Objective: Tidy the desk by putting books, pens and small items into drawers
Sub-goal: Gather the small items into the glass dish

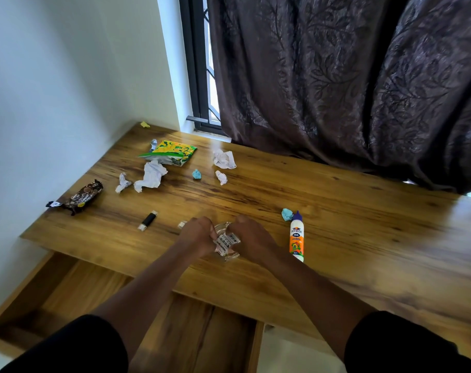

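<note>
Small clear glass dish with a printed white label strip in it sits near the front edge of the wood-grain table, and both hands are on it. Left hand is curled tight onto the dish's left rim, right hand is curled onto the right rim, so both have a closed grip on the dish. Can't tell what else, if anything, is in there besides the label.

Just right of the dish lies a white and orange Fevicol glue bottle with a purple cap, and a crumpled teal paper ball touches its cap end. Left of the dish is a black stick with silver ends. Further left, a brown biscuit wrapper. Beyond the dish: crumpled white papers, another teal wad, and a yellow-green zip pouch.

Below the dish, an open wooden drawer sticks out, looking bare inside as far as I can see.
</note>
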The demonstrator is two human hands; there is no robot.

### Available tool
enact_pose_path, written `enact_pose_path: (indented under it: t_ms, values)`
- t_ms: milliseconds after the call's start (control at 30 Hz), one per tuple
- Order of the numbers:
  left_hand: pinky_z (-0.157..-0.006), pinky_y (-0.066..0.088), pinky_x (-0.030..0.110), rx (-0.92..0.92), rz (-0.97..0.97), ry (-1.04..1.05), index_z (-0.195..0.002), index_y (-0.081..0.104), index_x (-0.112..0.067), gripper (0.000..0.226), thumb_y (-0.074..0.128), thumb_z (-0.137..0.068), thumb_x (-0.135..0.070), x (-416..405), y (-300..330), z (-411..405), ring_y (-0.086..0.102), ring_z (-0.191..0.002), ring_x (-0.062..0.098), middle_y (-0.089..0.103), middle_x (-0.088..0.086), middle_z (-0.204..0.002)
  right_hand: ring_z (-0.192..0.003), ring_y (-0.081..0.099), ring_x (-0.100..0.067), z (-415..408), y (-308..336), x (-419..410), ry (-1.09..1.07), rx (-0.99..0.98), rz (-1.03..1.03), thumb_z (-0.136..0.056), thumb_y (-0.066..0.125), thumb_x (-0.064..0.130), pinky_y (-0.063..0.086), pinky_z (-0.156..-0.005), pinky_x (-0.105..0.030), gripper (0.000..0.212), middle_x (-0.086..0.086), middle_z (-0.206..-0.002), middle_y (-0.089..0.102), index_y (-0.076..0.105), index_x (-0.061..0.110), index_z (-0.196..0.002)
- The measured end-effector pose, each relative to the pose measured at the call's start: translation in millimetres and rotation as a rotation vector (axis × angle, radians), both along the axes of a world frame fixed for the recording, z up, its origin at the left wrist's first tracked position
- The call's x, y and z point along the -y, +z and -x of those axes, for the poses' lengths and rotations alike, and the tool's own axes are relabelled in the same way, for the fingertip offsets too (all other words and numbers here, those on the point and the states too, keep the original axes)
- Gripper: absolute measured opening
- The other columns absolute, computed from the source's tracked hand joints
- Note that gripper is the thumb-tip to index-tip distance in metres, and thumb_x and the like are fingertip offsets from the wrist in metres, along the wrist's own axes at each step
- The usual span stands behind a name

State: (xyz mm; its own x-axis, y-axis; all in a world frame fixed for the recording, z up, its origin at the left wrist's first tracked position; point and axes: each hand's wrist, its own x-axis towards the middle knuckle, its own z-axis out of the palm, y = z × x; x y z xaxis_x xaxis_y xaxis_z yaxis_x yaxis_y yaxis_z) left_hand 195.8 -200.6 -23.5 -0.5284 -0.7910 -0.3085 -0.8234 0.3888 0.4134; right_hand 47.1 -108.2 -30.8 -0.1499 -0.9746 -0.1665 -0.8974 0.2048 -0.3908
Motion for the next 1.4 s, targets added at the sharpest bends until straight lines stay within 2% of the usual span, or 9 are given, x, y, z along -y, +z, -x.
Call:
enact_pose_path:
  t_ms: [233, 333, 533, 600, 800, 933, 1067, 1233, 1400]
  values:
    - [-0.075, 0.051, 0.026, 0.014, 0.044, -0.005, -0.091, 0.076, -0.023, 0.031, 0.094, -0.066, -0.026, -2, 2, -1, 0.066, -0.098, 0.012, 0.074, -0.008, -0.096, -0.115, 0.055, -0.022, 1, -1, -1, -0.01, 0.058, 0.036, -0.084, 0.082, 0.025, 0.039, -0.082, -0.028, 0.046, -0.001, -0.125, 0.057, 0.065, 0.022, -0.127]
    - [-0.079, 0.05, 0.03, -0.03, 0.09, -0.022, -0.093, 0.072, -0.024, 0.039, 0.095, -0.063, -0.034, 0, 5, -5, 0.063, -0.102, 0.014, 0.07, -0.009, -0.1, -0.117, 0.057, -0.023, 6, 0, -2, -0.047, 0.11, 0.088, -0.081, 0.083, 0.024, 0.043, -0.089, -0.03, 0.052, -0.002, -0.127, 0.061, 0.064, 0.02, -0.129]
    - [-0.108, 0.044, 0.041, 0.011, 0.04, -0.208, -0.154, 0.034, -0.015, 0.125, 0.094, -0.051, -0.054, -7, -3, -13, 0.041, -0.139, 0.028, 0.043, 0.004, -0.148, -0.143, 0.032, -0.026, 11, 1, -14, -0.042, 0.08, 0.018, -0.07, 0.089, 0.041, 0.031, -0.115, -0.036, 0.101, -0.005, -0.156, 0.039, 0.038, 0.017, -0.154]
    - [-0.114, 0.039, 0.043, 0.023, 0.004, -0.199, -0.16, 0.023, -0.014, 0.135, 0.096, -0.052, -0.051, -12, -8, -14, 0.035, -0.144, 0.03, 0.035, 0.006, -0.156, -0.149, 0.024, -0.026, 9, -3, -19, -0.025, 0.086, -0.058, -0.068, 0.091, 0.047, 0.028, -0.119, -0.038, 0.114, -0.005, -0.162, 0.03, 0.028, 0.017, -0.159]
    - [-0.118, 0.036, 0.046, -0.036, -0.019, -0.161, -0.163, 0.009, -0.012, 0.138, 0.096, -0.059, -0.04, -22, -10, -14, 0.028, -0.15, 0.031, 0.031, 0.009, -0.162, -0.152, 0.018, -0.025, -5, -13, -17, -0.027, 0.048, -0.07, -0.067, 0.09, 0.053, 0.03, -0.121, -0.047, 0.126, -0.003, -0.166, 0.021, 0.016, 0.017, -0.162]
    - [-0.117, 0.037, 0.049, -0.104, 0.034, -0.114, -0.163, 0.013, -0.019, 0.135, 0.096, -0.058, -0.039, -25, -5, -27, 0.026, -0.15, 0.03, 0.03, 0.005, -0.162, -0.153, 0.016, -0.027, -15, -16, -14, -0.039, 0.002, -0.081, -0.067, 0.087, 0.058, 0.026, -0.121, -0.05, 0.132, -0.002, -0.167, 0.016, 0.006, 0.019, -0.163]
    - [-0.121, 0.032, 0.042, -0.112, 0.203, 0.004, -0.16, 0.02, -0.022, 0.111, 0.086, -0.073, -0.037, -25, -8, -51, 0.024, -0.15, 0.023, 0.026, 0.002, -0.164, -0.152, 0.017, -0.027, -23, -22, -12, -0.073, -0.036, -0.051, -0.069, 0.084, 0.063, 0.026, -0.12, -0.049, 0.131, -0.004, -0.167, 0.015, 0.003, 0.02, -0.163]
    - [-0.123, 0.026, 0.047, 0.038, 0.159, 0.065, -0.158, 0.019, -0.023, 0.121, 0.081, -0.065, -0.067, -14, -16, -82, 0.015, -0.154, 0.029, 0.015, 0.003, -0.168, -0.152, 0.019, -0.027, -26, -27, -12, -0.098, -0.044, -0.015, -0.073, 0.08, 0.063, 0.026, -0.121, -0.046, 0.125, -0.004, -0.166, 0.018, 0.003, 0.021, -0.162]
    - [-0.123, 0.027, 0.047, 0.124, 0.128, 0.05, -0.16, 0.019, -0.022, 0.124, 0.072, -0.064, -0.08, -15, -21, -94, 0.018, -0.152, 0.028, 0.016, 0.001, -0.168, -0.15, 0.024, -0.024, -25, -32, -13, -0.107, 0.001, 0.04, -0.075, 0.078, 0.059, 0.028, -0.122, -0.04, 0.119, -0.003, -0.163, 0.023, 0.008, 0.02, -0.162]
